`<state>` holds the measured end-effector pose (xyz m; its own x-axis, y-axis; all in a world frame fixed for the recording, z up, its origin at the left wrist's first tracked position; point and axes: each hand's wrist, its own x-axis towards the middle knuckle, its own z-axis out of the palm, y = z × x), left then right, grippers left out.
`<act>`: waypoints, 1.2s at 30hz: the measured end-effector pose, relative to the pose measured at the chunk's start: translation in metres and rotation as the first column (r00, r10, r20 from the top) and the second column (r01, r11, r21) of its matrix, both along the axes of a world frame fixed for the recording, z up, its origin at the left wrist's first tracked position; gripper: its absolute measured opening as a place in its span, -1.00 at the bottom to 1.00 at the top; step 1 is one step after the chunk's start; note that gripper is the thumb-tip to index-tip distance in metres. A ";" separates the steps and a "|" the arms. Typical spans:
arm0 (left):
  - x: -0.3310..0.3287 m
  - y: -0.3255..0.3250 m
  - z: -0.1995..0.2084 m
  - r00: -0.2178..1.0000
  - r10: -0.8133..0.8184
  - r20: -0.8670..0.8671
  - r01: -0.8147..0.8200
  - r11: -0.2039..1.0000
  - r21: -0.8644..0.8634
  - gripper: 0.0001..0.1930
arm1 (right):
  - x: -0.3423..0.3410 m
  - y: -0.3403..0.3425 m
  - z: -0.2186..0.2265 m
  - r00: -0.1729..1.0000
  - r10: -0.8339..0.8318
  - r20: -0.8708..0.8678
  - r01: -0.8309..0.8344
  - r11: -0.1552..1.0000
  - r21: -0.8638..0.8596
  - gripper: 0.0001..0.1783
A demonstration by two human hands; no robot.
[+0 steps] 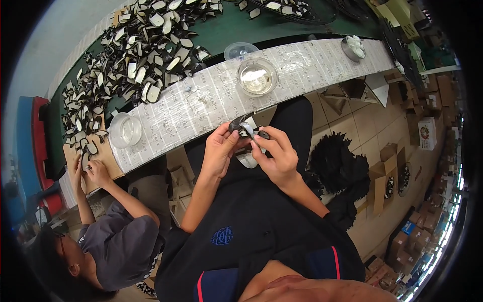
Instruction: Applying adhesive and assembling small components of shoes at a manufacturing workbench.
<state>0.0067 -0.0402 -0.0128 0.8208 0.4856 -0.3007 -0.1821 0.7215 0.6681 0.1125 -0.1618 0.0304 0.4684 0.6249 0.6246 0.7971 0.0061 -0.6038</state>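
Lightness and some flex seem likely in the small black-and-white piece (247, 129) that left hand (218, 151) and right hand (282, 157) pinch beside the desk (201, 103), best held by its edges.

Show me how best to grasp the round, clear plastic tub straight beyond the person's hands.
Probably pinch the tub by opposite sides of its curved wall, coming from the near side: it looks upright and open, with a clear, round plastic piece close behind.
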 end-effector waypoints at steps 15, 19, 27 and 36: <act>-0.002 0.007 -0.005 1.000 0.006 -0.029 -0.005 0.999 0.032 -0.72 | 0.004 -0.009 0.028 0.997 0.013 -0.075 -0.010 0.999 0.037 -0.71; -0.001 0.006 -0.001 0.999 -0.012 -0.030 0.014 0.999 0.044 -0.74 | 0.015 -0.004 0.019 1.000 0.022 0.000 -0.022 0.999 -0.042 -0.70; 0.000 0.005 0.003 0.999 -0.004 -0.050 0.008 0.997 0.082 -0.75 | 0.012 0.000 0.016 0.998 0.060 -0.024 -0.062 0.994 -0.089 -0.74; 0.002 0.005 0.002 0.998 0.014 -0.061 -0.008 0.995 0.099 -0.72 | 0.019 0.005 0.013 0.998 0.002 0.059 0.003 0.996 -0.092 -0.72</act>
